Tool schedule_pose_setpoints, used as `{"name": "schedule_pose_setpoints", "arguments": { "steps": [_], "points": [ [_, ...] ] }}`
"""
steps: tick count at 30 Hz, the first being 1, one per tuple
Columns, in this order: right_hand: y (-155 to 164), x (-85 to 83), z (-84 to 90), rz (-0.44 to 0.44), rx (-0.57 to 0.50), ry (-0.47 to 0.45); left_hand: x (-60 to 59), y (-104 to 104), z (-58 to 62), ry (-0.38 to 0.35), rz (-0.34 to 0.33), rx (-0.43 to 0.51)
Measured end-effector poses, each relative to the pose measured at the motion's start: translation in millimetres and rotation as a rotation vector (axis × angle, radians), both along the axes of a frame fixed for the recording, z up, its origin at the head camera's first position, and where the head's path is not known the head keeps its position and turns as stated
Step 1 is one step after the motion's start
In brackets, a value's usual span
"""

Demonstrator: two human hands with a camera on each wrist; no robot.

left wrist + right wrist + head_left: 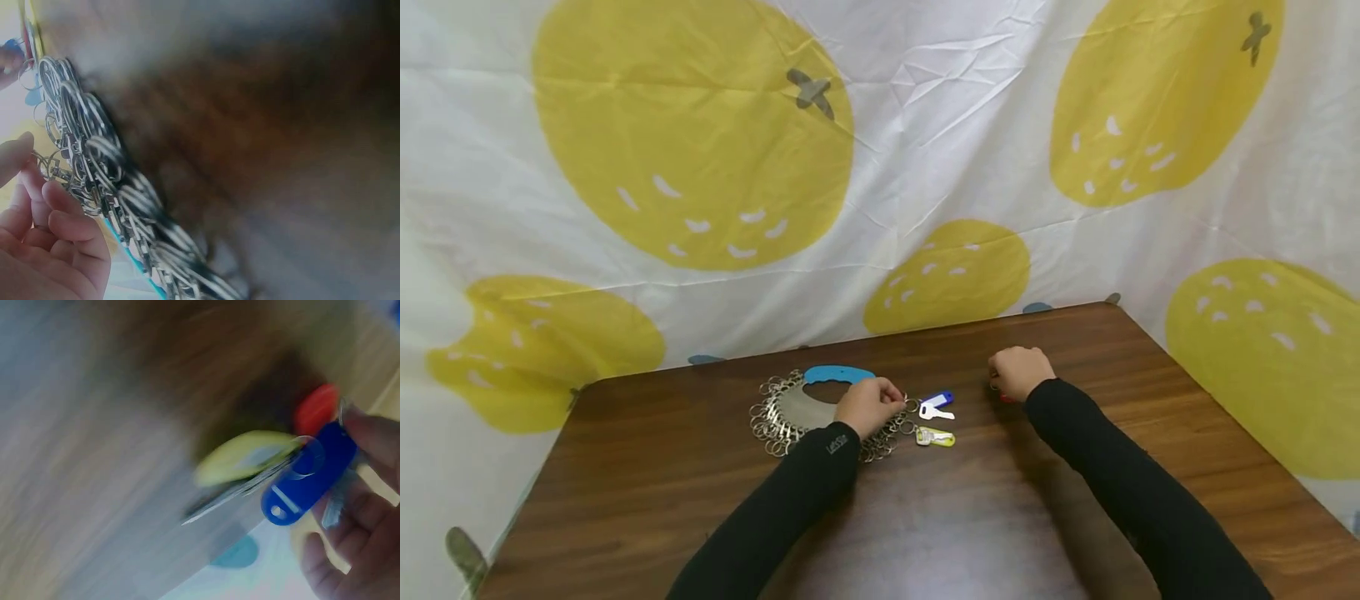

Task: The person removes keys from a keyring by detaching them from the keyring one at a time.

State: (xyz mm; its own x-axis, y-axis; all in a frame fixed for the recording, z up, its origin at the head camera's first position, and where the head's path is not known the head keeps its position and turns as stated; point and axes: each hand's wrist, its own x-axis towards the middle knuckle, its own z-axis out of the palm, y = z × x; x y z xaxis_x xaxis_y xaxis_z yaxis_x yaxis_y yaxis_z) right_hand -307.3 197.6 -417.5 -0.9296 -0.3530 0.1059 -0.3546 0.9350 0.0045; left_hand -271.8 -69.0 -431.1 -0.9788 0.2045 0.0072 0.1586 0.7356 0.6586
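A key holder [801, 408] with a blue handle [838, 373], a metal plate and many metal rings [81, 119] lies on the table. Over its right side, my left hand [871, 406] pinches a small metal ring [42, 161] between thumb and index finger. Beside the holder lie a blue key tag [937, 400], a silver key [936, 412] and a yellow key tag [943, 437] with a key. Farther right, my right hand [1021, 372] holds a blue key tag [309, 478]; a yellow tag [240, 456], a red tag [315, 409] and a key [219, 503] are next to it.
The brown wooden table [970, 517] reaches back to a white cloth [917, 167] printed with yellow fruit, which hangs behind and along the right side. Much of both wrist views is blurred.
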Motion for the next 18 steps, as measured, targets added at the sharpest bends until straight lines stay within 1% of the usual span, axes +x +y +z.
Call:
{"name": "schedule_pose_setpoints", "arguments": {
  "steps": [3, 5, 6, 9, 11, 12, 14, 16, 18],
  "points": [
    [7, 1.4, -0.2, -0.018, 0.0, -0.022, 1.2, 1, 3.6, 0.006, 0.011, -0.03],
    [0, 4.3, 2.7, -0.024, -0.031, -0.018, 2.7, 0, 4.2, 0.019, 0.012, -0.055],
    [-6, 5.5, 3.7, -0.016, -0.052, 0.004, 3.4, -1, 4.6, 0.029, 0.013, -0.072],
    [-32, 8.8, 5.0, 0.048, -0.087, 0.057, 4.8, -5, 4.8, 0.064, -0.001, -0.129],
    [-50, 11.1, 1.7, 0.119, -0.086, 0.076, 4.0, -9, 4.1, 0.095, -0.009, -0.173],
    [-58, 11.9, -0.5, 0.154, -0.084, 0.071, 4.0, -11, 4.6, 0.105, -0.013, -0.192],
    [-72, 13.7, -4.5, 0.202, -0.084, 0.023, 3.9, -14, 4.6, 0.127, -0.022, -0.223],
    [-82, 14.8, -8.9, 0.217, -0.086, -0.012, 3.9, -16, 4.2, 0.151, -0.038, -0.259],
    [-88, 14.6, -13.3, 0.213, -0.096, -0.03, 4.8, -16, 2.9, 0.167, -0.06, -0.286]
  ]
}}
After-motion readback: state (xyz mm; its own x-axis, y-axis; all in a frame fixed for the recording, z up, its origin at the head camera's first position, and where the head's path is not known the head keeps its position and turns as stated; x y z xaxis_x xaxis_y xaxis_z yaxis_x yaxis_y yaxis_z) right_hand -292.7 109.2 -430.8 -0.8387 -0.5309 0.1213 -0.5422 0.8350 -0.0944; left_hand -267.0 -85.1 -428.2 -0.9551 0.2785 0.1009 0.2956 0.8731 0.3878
